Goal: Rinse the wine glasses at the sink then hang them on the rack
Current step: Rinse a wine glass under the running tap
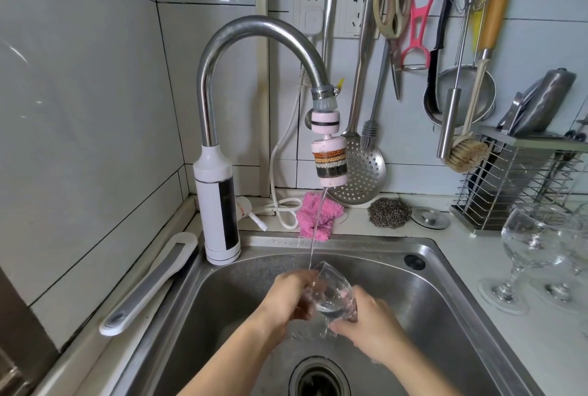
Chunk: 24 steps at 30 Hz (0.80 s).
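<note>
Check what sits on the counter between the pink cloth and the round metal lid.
A steel scourer lies between the cloth and the lid, nearer the lid. The head view shows it.

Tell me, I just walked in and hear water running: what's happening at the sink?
A person is rinsing a wine glass over the sink, gripping it with the left hand and the right hand, tilted under a thin stream from the tap. Two more glasses stand upright on the counter to the right, not yet hung.
</note>
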Each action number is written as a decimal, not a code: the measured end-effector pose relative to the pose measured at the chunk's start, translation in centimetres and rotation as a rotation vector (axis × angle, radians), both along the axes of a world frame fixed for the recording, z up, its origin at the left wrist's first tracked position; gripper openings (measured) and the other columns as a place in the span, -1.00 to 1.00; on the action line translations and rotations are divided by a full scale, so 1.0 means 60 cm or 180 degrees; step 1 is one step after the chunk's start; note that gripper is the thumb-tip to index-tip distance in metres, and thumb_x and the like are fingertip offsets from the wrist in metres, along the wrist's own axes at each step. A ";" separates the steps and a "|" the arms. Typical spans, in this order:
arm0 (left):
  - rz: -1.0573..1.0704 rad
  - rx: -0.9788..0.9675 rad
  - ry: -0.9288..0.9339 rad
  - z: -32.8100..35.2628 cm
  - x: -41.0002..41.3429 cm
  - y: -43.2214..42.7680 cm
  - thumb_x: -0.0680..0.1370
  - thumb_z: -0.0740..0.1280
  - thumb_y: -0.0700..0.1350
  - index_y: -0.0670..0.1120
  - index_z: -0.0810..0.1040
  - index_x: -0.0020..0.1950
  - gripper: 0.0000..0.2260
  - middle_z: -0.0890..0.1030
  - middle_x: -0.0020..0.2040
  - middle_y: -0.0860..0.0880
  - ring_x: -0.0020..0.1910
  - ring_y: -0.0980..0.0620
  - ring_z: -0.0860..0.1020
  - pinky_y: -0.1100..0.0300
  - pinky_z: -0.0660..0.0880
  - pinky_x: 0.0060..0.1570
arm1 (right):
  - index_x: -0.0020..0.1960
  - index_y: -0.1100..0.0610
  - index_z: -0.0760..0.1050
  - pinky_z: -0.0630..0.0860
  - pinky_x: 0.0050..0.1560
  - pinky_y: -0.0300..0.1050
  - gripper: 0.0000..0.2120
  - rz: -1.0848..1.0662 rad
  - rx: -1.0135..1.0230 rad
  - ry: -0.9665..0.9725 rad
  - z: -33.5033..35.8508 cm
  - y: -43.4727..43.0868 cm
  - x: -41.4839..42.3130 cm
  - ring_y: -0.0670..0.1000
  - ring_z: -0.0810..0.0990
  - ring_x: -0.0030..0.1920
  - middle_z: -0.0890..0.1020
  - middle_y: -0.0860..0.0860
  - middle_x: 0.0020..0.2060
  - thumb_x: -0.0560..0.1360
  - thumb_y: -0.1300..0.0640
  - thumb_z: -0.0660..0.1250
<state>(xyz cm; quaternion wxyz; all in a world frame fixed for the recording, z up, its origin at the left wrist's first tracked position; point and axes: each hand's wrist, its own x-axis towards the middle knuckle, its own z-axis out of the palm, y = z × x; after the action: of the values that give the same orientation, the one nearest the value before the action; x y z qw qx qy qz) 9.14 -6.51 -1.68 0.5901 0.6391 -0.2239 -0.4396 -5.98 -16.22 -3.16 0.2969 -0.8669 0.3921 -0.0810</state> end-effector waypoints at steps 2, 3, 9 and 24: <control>-0.0084 0.0036 -0.0009 0.004 -0.002 0.002 0.50 0.34 0.14 -0.06 0.72 0.02 -0.67 0.69 -0.20 0.00 -0.31 0.01 0.55 0.14 0.48 -0.25 | 0.04 -0.09 0.39 0.43 -0.45 -0.26 -0.67 0.0018 0.0170 -0.0054 0.000 0.001 0.002 -0.10 0.62 -0.37 0.64 -0.10 -0.27 0.38 -0.08 0.46; -0.0110 -0.0007 -0.0120 0.004 -0.004 0.003 0.50 0.36 0.24 -0.01 0.71 0.07 -0.63 0.73 -0.11 0.04 -0.20 0.04 0.63 0.14 0.53 -0.16 | 0.05 -0.08 0.40 0.47 -0.41 -0.24 -0.68 0.0055 0.0372 -0.0175 0.001 0.004 0.004 -0.10 0.63 -0.39 0.66 -0.07 -0.33 0.41 -0.04 0.47; 0.0562 -0.0691 -0.1948 -0.003 -0.028 -0.001 0.23 0.58 0.23 0.16 0.52 0.10 -0.49 0.71 -0.08 0.19 -0.10 0.23 0.67 0.31 0.58 0.00 | 0.12 0.24 0.42 0.40 -0.41 -0.12 -0.86 0.0413 0.2604 -0.1174 0.013 0.060 0.021 0.18 0.66 -0.38 0.59 0.15 -0.43 0.57 0.29 0.31; 0.0827 -0.0622 -0.1348 0.001 -0.015 -0.004 0.63 0.23 0.21 0.25 0.48 0.26 -0.77 0.62 0.25 0.04 0.24 0.04 0.57 -0.02 0.45 0.36 | -0.32 0.18 0.35 0.48 -0.32 -0.06 -0.81 -0.0114 0.3985 -0.1843 0.041 0.073 0.036 0.11 0.45 -0.49 0.33 0.08 -0.48 0.43 0.13 0.21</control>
<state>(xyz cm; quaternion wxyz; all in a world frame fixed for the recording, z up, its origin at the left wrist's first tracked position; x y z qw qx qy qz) 8.23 -6.73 -1.65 0.6404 0.6803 -0.2998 -0.1930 -3.84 -11.82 -0.71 0.8331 -0.4690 0.2842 -0.0725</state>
